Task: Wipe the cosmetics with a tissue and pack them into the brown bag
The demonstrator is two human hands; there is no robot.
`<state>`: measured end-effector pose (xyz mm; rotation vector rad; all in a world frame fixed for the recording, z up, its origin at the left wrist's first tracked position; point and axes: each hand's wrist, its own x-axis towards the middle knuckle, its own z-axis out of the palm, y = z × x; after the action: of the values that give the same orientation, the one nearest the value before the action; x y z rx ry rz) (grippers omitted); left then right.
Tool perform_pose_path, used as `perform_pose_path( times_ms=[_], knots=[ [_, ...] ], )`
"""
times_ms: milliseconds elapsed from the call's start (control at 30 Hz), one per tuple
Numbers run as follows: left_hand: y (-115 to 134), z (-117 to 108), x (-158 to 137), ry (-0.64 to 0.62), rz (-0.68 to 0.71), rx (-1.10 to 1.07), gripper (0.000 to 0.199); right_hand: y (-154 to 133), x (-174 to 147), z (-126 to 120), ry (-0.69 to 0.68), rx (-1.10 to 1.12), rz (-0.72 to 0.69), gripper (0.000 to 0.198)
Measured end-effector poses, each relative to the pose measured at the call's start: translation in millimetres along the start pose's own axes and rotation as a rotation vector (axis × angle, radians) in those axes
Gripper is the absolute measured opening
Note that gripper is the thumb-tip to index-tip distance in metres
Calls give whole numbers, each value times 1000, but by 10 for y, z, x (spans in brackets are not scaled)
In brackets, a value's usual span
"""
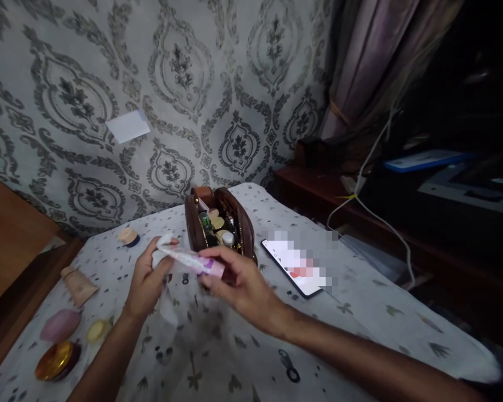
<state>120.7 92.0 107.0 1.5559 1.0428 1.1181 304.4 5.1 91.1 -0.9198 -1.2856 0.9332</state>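
Note:
Between my hands, over the patterned cloth, is a pink and white squeeze tube [188, 260] with a purple patch near one end. My right hand [238, 279] grips the tube's purple end between thumb and fingers. A white wipe or tissue [162, 251] is pinched in my left hand [148, 273], pressed against the tube's other end; part of it hangs down below. Just behind my hands stands an open brown toiletry bag [245, 234] full of small jars and bottles. The small print on the tube is too blurred to read.
A lit phone [293, 265] lies right of the bag. Along the left side are a beige tube [79, 286], a pink rounded item [61, 325], a yellow round item [98, 330], an amber jar [57, 360] and a small jar [128, 237]. A white cable [371, 209] hangs at right.

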Motion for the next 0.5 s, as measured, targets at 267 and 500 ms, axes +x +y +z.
perform_pose_path(
  times_ms=[267, 500],
  knots=[
    [-146, -222, 5, -26, -1, 110, 46, -15, -53, -80, -86, -309, -402, 32],
    [-279, -225, 57, 49, -79, 230, 58, 188, -146, -164, -153, -715, -633, 31]
  ],
)
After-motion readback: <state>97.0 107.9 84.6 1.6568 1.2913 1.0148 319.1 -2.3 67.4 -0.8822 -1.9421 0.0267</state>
